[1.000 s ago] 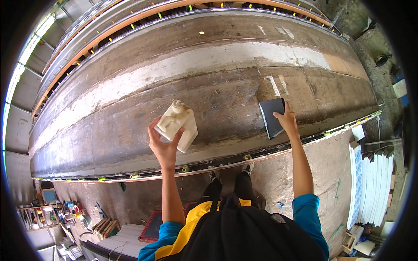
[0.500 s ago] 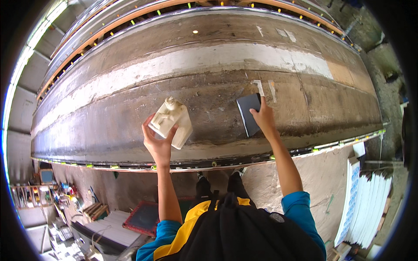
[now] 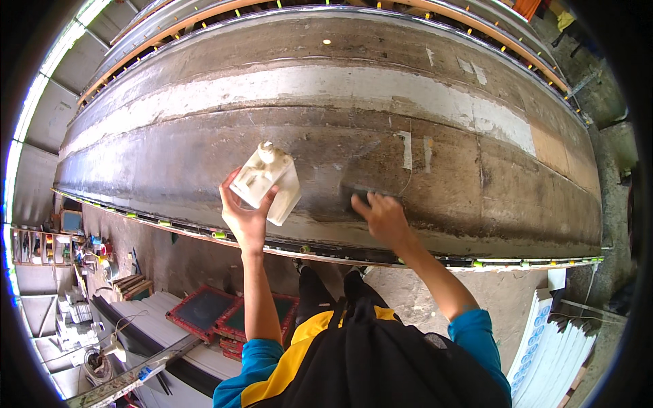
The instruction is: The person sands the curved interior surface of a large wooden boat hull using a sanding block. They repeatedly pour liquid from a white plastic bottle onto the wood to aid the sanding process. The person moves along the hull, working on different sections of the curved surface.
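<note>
My left hand (image 3: 246,221) grips a cream-white plastic jug (image 3: 277,178) by its side. The jug is tilted, with its neck pointing away from me, above the long stained table (image 3: 326,129). To its right, my right hand (image 3: 386,219) is closed on a dark grey flat sheet (image 3: 355,193), low against the table surface near the front edge. Motion smears the sheet, and my fingers cover part of it. A darker patch lies on the surface around it.
A pale strip (image 3: 292,83) runs along the table. Small green clips (image 3: 219,235) line its front rail. Red-framed screens (image 3: 204,311) stand below left, and stacked white boards (image 3: 554,360) lean at lower right. Shelves with tools (image 3: 42,248) are at far left.
My right hand has pulled the dark sheet toward me and to the left, down onto the table. The jug stays in my left hand, nearly in place. The view has shifted slightly.
</note>
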Demonstrator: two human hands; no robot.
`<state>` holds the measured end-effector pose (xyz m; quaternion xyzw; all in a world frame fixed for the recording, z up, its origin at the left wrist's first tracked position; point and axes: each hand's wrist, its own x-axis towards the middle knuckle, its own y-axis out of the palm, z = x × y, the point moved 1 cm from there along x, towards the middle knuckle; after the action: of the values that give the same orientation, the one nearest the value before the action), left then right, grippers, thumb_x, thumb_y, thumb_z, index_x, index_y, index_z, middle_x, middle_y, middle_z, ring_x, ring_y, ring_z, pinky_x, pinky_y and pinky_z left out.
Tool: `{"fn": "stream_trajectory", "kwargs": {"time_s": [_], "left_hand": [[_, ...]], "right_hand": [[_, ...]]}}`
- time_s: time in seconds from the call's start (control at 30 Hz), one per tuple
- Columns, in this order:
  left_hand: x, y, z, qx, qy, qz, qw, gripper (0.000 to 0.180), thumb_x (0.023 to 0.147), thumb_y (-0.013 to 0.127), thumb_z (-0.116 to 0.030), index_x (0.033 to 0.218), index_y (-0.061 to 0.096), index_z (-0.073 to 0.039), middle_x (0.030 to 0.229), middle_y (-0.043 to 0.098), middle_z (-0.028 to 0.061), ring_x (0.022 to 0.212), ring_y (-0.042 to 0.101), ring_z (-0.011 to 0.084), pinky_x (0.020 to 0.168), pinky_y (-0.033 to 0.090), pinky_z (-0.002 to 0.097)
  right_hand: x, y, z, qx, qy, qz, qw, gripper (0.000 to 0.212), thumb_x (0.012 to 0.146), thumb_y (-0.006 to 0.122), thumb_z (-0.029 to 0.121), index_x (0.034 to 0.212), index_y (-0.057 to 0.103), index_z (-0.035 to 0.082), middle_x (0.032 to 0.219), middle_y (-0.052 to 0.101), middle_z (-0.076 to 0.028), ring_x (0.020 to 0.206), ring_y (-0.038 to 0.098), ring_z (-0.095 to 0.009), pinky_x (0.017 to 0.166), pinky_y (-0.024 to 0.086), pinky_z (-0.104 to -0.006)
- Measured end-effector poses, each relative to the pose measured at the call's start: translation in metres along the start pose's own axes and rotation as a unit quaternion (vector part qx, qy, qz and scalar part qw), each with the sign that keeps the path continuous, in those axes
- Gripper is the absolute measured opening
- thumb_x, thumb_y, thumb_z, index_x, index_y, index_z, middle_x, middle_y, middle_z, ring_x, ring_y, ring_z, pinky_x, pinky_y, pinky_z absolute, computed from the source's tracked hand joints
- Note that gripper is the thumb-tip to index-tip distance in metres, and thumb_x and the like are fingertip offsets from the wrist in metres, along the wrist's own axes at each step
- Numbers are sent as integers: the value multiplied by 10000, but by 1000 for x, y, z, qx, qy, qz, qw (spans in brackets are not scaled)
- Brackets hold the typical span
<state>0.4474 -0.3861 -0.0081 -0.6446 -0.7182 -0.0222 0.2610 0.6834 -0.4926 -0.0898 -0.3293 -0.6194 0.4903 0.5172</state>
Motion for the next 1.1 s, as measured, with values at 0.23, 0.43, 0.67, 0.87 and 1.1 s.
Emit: {"fn": "stream_trajectory", "kwargs": {"time_s": [0.23, 0.43, 0.67, 0.87, 1.1], "left_hand": [[-4, 6, -6, -5, 14, -3, 1000, 650, 638, 807, -129, 1159, 440, -2, 1111, 555, 163, 998, 558, 228, 887, 444, 339], [-4, -10, -4, -12, 7, 4, 1000, 656, 622, 816, -131, 1151, 448, -10, 1100, 561, 158, 989, 566, 222, 880, 449, 340], [15, -10, -3, -15, 13, 51, 999, 641, 627, 800, -75, 1155, 443, -5, 1097, 558, 144, 1017, 543, 206, 893, 443, 337], [35, -17, 6, -29, 14, 87, 996, 624, 619, 803, -72, 1136, 460, -5, 1079, 567, 147, 992, 557, 205, 871, 453, 330], [56, -23, 29, -39, 70, 113, 990, 627, 598, 815, -95, 1119, 476, -12, 1045, 593, 142, 935, 594, 227, 812, 477, 328]], "right_hand": [[-22, -30, -38, 169, 29, 105, 979, 436, 730, 585, 29, 1147, 505, 132, 846, 647, -147, 756, 650, -256, 635, 520, -362], [-9, -20, -67, 61, 280, 76, 955, 363, 784, 570, 87, 1123, 445, 57, 659, 620, -156, 590, 633, -310, 479, 497, -403], [58, 15, 56, 158, 257, 101, 948, 430, 790, 596, 166, 1142, 387, 34, 651, 609, -193, 611, 617, -375, 516, 491, -463], [31, -27, 28, 139, 260, 142, 945, 410, 789, 606, 169, 1140, 420, 68, 666, 620, -153, 611, 626, -340, 518, 489, -428], [23, -22, 72, 88, 171, 116, 975, 373, 779, 621, 161, 1114, 475, 87, 666, 612, -116, 597, 618, -295, 527, 478, -409]]}}
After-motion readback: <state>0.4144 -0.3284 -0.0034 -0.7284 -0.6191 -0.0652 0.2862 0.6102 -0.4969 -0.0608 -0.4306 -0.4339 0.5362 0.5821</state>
